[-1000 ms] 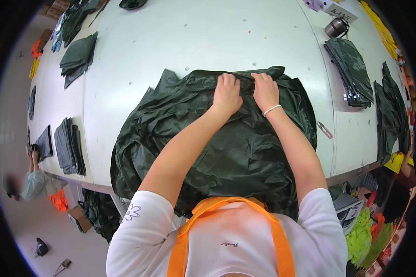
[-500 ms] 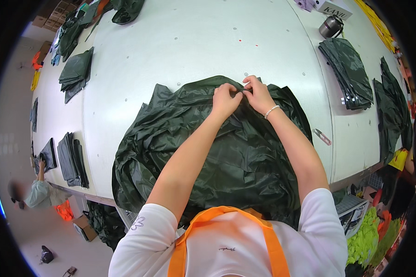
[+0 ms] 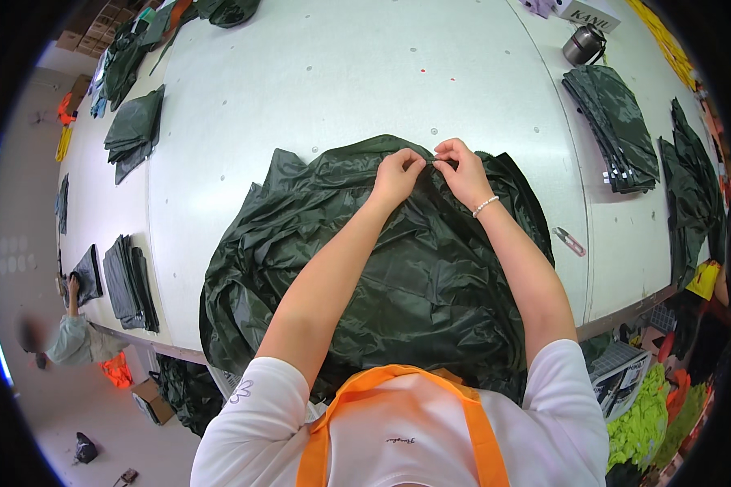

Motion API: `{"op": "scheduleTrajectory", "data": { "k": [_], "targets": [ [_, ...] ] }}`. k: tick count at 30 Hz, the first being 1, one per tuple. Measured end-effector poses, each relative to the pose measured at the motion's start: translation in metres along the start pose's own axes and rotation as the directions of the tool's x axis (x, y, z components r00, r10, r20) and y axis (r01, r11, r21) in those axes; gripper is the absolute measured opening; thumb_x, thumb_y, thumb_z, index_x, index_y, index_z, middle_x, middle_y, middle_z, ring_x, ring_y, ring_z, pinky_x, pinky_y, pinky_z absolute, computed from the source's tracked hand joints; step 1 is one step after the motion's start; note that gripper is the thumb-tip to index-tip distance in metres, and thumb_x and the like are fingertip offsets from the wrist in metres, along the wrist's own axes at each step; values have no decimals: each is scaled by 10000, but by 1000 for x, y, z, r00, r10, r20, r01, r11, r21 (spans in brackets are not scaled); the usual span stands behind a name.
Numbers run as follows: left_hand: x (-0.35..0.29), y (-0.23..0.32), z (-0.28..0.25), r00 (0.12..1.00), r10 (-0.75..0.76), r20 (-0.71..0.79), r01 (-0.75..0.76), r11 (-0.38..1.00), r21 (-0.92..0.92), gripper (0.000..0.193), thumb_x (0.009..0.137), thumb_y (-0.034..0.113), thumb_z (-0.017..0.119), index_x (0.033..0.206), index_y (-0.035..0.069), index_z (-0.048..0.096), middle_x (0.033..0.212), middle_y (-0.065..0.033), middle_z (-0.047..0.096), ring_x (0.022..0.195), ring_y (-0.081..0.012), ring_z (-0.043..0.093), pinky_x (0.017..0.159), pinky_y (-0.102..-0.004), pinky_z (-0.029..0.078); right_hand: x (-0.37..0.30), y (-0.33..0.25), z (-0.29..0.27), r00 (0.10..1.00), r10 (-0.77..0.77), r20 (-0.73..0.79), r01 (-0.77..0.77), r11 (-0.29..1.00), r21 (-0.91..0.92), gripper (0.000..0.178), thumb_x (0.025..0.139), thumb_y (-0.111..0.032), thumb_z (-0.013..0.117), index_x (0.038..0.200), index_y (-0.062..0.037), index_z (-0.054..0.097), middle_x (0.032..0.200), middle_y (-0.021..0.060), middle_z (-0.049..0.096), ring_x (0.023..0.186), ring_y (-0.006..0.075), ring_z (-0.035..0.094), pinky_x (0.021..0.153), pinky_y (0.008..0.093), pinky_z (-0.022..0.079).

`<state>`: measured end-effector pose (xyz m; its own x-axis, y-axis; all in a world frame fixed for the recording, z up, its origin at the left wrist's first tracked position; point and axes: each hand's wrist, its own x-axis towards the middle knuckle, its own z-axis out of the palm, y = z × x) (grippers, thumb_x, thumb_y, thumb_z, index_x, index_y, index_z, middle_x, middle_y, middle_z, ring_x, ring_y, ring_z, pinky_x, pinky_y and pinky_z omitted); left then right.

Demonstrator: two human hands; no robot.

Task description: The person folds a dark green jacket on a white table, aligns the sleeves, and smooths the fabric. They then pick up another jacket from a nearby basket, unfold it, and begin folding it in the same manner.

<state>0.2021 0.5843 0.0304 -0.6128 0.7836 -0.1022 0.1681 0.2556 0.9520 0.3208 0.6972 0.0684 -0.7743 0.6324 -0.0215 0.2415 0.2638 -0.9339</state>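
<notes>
One left hand (image 3: pixel 400 174), bare: nearly closed, thumb and forefinger tips brought together in a pinch on the upper edge of the dark green cloth (image 3: pixel 390 268), remaining fingers curled behind.
One right hand (image 3: pixel 463 172), bare, pale beaded bracelet (image 3: pixel 485 206) at the wrist: partly closed, thumb at the same edge in a pinch just beside the left fingertips, other fingers bent loosely above; the exact bit of material gripped is too small to tell.
One dark green cloth: thin, glossy, heavily creased, lying in a wide heap on the near part of the white table (image 3: pixel 357 81), beneath both forearms and reaching close to the person's body. Upper edge raised in a rounded fold beside the left hand; a peaked corner stands at upper left; the right border runs down in a darker band.
One pair of small snips (image 3: pixel 570 242), on the table, just right of the cloth.
One stack of folded dark green pieces (image 3: pixel 613 126), farther right, below a metal flask (image 3: pixel 584 45).
One stack of dark folded pieces (image 3: pixel 128 282), well apart at left
</notes>
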Motion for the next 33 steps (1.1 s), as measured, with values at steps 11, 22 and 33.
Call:
{"op": "scheduleTrajectory", "data": {
  "k": [11,22,33],
  "targets": [
    [-16,38,-7,927,160,-338,-6,910,415,110,757,126,596,726,23,573,709,-163,603,717,-362,587,645,-455,459,4,0,-17,844,-536,-4,451,714,-536,73,743,-115,690,784,-78,642,806,32,632,886,231,574,777,363,424],
    [-44,-16,-93,805,32,-592,350,780,518,154,809,153,547,755,8,538,742,-188,590,773,-385,566,681,-487,450,-5,5,-13,895,-434,-101,307,764,-567,59,747,-115,690,773,-97,640,798,21,634,864,220,581,761,363,430],
    [-63,-49,-189,789,207,-579,345,631,695,487,739,338,742,1136,91,606,1234,-176,520,1171,-351,457,975,-449,376,-30,-11,-58,904,-412,-118,299,803,-515,224,766,-48,667,988,-47,639,1069,130,638,1056,304,572,924,368,448]
  ]
}}
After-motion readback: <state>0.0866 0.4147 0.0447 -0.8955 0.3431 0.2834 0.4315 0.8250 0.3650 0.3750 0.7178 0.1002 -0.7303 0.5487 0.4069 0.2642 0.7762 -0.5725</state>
